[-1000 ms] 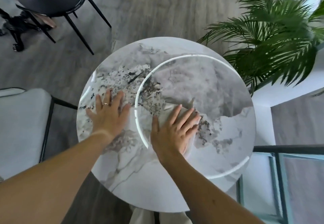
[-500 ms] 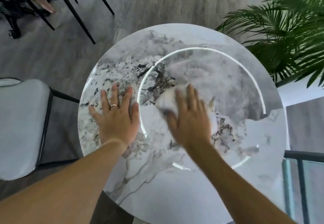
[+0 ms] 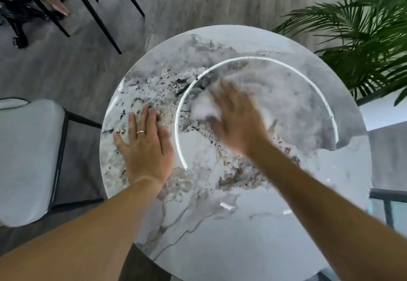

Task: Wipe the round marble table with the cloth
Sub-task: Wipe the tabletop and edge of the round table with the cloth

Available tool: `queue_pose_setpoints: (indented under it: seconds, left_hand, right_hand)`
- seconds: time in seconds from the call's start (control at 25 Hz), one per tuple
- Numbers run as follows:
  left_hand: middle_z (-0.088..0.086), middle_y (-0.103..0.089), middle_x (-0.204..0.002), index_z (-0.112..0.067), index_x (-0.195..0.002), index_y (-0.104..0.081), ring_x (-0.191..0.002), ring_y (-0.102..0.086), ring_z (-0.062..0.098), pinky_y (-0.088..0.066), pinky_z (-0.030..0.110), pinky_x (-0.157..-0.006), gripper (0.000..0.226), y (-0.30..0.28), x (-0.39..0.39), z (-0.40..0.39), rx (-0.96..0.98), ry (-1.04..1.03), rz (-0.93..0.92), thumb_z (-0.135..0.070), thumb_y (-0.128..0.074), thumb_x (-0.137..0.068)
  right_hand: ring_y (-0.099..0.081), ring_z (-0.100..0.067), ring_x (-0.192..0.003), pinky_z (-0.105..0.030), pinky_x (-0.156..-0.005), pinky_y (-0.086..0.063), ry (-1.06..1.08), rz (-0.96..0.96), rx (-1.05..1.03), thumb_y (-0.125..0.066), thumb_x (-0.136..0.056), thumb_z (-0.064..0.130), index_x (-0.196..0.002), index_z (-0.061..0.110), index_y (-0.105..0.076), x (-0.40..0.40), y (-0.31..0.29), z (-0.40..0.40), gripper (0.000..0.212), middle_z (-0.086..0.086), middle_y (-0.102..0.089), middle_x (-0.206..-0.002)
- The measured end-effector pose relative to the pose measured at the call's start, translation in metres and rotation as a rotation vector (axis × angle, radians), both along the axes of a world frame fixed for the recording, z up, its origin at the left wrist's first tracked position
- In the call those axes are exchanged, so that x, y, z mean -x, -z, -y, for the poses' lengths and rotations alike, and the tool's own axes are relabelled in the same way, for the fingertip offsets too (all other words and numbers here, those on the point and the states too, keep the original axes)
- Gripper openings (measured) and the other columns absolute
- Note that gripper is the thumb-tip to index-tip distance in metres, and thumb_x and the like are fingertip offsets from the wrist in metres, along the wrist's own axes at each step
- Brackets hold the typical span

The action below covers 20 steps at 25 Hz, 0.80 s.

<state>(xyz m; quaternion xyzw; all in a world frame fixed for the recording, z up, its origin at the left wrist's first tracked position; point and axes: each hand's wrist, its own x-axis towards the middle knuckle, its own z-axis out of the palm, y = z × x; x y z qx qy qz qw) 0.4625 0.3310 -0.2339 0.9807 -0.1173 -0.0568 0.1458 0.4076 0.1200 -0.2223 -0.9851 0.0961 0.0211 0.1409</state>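
No writing shows. On the glossy, grey-veined round marble table [image 3: 220, 225], the left hand [image 3: 145, 148] lies flat, fingers spread, at nine o'clock. The blurred right hand [image 3: 237, 122] presses the soft white cloth [image 3: 201, 109], palm down, near centre.

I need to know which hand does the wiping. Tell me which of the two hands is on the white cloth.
The right hand, blurred, presses the white cloth on the round marble table. The left hand, wearing a ring, lies flat on bare marble.
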Motion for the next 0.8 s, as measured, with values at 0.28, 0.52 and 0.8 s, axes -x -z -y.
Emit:
queue_pose_setpoints:
  seconds: [0.28,0.52,0.8]
  left_hand:
    - [-0.005,-0.027,-0.167,-0.022,-0.156,-0.031,-0.156,-0.013,0.018,0.001,0.059,-0.123,0.053,0.000,-0.001,0.000,0.031,-0.055,0.037,-0.028,-0.027,-0.104]
    - [0.006,-0.035,-0.163,-0.013,-0.154,-0.036,-0.151,-0.027,0.023,-0.005,0.050,-0.126,0.050,-0.003,0.000,0.001,0.147,-0.190,0.057,-0.018,-0.033,-0.104]
    - [0.004,-0.033,-0.165,-0.015,-0.152,-0.042,-0.155,-0.018,0.023,0.006,0.052,-0.124,0.054,-0.003,-0.003,-0.001,0.057,-0.205,0.076,-0.019,-0.033,-0.099]
  right_hand:
    - [-0.016,-0.021,-0.157,-0.051,-0.126,-0.020,-0.520,0.058,0.012,-0.058,-0.097,0.037,-0.156,0.036,-0.033,-0.003,-0.005,0.075,0.064,0.004,-0.022,-0.169]
    - [-0.013,-0.032,-0.156,-0.052,-0.125,-0.020,-0.076,0.097,0.027,-0.031,-0.106,0.047,-0.161,0.023,-0.020,-0.052,0.012,-0.021,0.061,-0.011,-0.015,-0.170]
    - [-0.030,-0.024,-0.152,-0.046,-0.122,-0.030,-0.253,0.126,-0.024,-0.054,-0.098,0.039,-0.155,0.030,-0.038,-0.111,-0.009,0.065,0.059,0.002,-0.026,-0.168]
